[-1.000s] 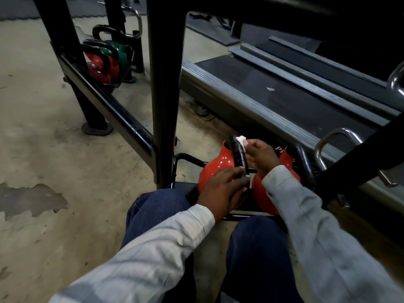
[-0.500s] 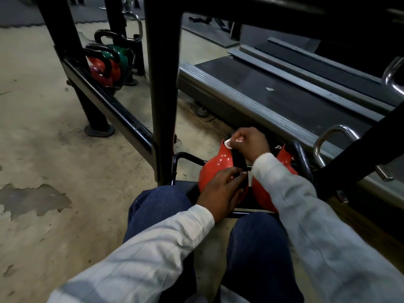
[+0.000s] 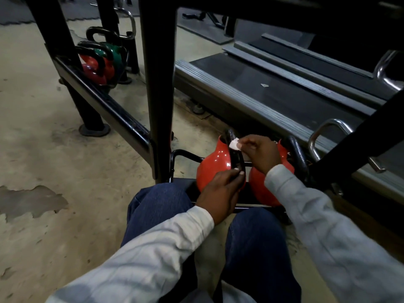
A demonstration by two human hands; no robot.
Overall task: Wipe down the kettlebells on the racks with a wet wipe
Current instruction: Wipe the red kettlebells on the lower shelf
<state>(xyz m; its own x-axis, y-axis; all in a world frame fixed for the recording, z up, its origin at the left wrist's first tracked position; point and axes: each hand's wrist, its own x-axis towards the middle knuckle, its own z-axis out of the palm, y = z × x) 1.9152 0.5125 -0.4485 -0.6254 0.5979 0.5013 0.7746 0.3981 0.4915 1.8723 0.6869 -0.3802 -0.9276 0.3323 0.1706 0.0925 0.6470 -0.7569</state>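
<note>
Head view looks down on a glossy red kettlebell (image 3: 213, 166) with a black loop handle (image 3: 235, 159). It sits at the left end of a low black metal rack tray (image 3: 185, 153), just in front of the crouching person's knees in blue jeans (image 3: 159, 206). From where I stand, the right hand (image 3: 260, 153) pinches a small white wet wipe (image 3: 234, 145) between thumb and fingertips and holds it against the top of that handle. The left hand (image 3: 220, 190) is closed over the lower part of the same handle, with its palm against the red body. Just beside this bell on the right is a 2nd red kettlebell (image 3: 259, 189) of the same kind, partly hidden by the right wrist and its pale grey sleeve (image 3: 328, 226). A thick black upright post (image 3: 160, 84) rises to the left of the tray, and a black rail (image 3: 105, 101) runs from it toward the far left. Near the rail's far end there is a cluster of red and green kettlebells (image 3: 96, 71) with black handles. Behind the tray lies a dark treadmill deck (image 3: 273, 92) with ribbed grey side rails. The worn, patchy concrete floor (image 3: 43, 149) spreads out on the left.
</note>
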